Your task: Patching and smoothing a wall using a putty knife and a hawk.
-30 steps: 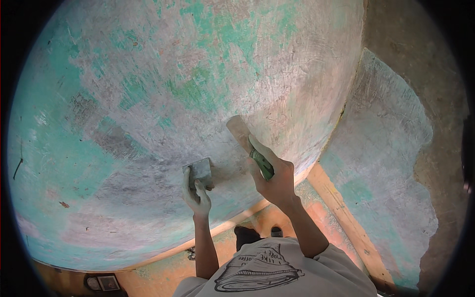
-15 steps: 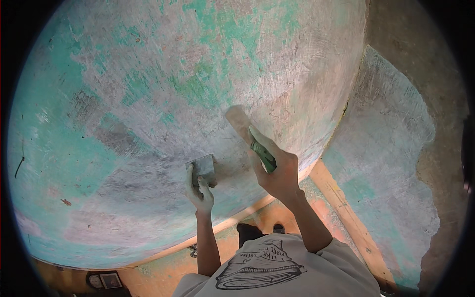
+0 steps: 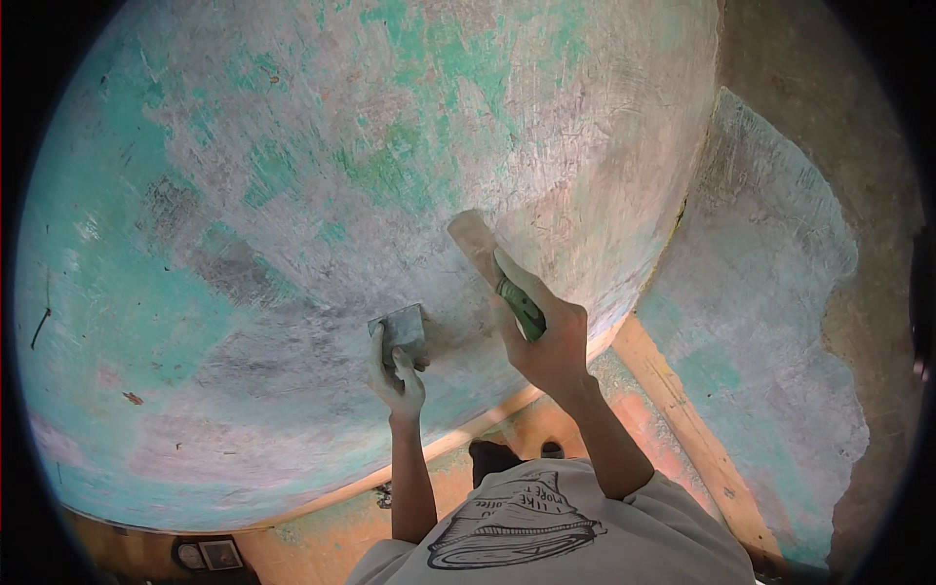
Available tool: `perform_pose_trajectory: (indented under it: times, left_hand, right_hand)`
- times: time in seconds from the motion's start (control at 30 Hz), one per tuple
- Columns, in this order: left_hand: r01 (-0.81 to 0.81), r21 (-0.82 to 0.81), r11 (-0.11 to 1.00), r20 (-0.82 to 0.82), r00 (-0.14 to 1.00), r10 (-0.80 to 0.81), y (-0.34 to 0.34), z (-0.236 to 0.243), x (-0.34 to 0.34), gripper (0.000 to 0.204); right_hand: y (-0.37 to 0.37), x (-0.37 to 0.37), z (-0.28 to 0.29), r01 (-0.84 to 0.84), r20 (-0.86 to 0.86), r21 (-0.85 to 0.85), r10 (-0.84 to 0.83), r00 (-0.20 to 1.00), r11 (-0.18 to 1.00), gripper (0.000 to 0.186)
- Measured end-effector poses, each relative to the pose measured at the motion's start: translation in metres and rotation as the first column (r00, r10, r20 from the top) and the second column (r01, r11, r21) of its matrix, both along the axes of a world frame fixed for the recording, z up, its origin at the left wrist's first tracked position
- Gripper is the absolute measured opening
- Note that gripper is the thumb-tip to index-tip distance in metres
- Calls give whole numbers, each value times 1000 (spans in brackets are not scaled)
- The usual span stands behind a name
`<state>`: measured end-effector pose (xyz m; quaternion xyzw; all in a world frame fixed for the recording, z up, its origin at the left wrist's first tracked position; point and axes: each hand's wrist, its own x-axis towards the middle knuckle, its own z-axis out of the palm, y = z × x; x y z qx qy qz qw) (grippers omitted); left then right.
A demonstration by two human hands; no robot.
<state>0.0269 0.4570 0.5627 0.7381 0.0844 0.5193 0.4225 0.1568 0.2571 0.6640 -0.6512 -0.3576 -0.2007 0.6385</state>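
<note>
My right hand (image 3: pixel 549 331) is wrapped round the green handle of a putty knife (image 3: pixel 474 240). Its broad blade points up and to the left, at or close to the wall's surface; whether it touches, I cannot tell. Lower and to the left, my left hand (image 3: pixel 398 378) grips a small square grey plate (image 3: pixel 406 327), thumb and fingers on its lower part. The plate stands just off the wall or against it. Behind both hands spreads a large wall (image 3: pixel 292 234), with worn turquoise paint and greyish-white, scraped patches.
To the right, past a corner, another wall surface (image 3: pixel 751 292) carries grey and turquoise coating with a ragged edge against bare brown. A pale wooden strip (image 3: pixel 673 409) runs along its foot. Small framed items (image 3: pixel 219 555) lie at the lower left, on the orange-brown floor (image 3: pixel 302 551).
</note>
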Motion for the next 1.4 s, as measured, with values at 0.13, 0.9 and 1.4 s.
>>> perform_pose_trajectory:
  times: [0.13, 0.9, 1.4]
  left_hand:
    - [-32, 16, 999, 48, 998, 31, -4, 3, 0, 45]
    - [-54, 30, 998, 20, 998, 54, -4, 6, 2, 44]
    - [-59, 1, 998, 68, 996, 58, -4, 4, 4, 44]
  right_hand:
    - [-3, -3, 2, 12, -43, -71, -15, 999, 997, 50]
    - [3, -2, 1, -5, -81, -13, 4, 997, 1000, 45]
    - [-7, -6, 11, -73, -110, -134, 58, 992, 988, 49]
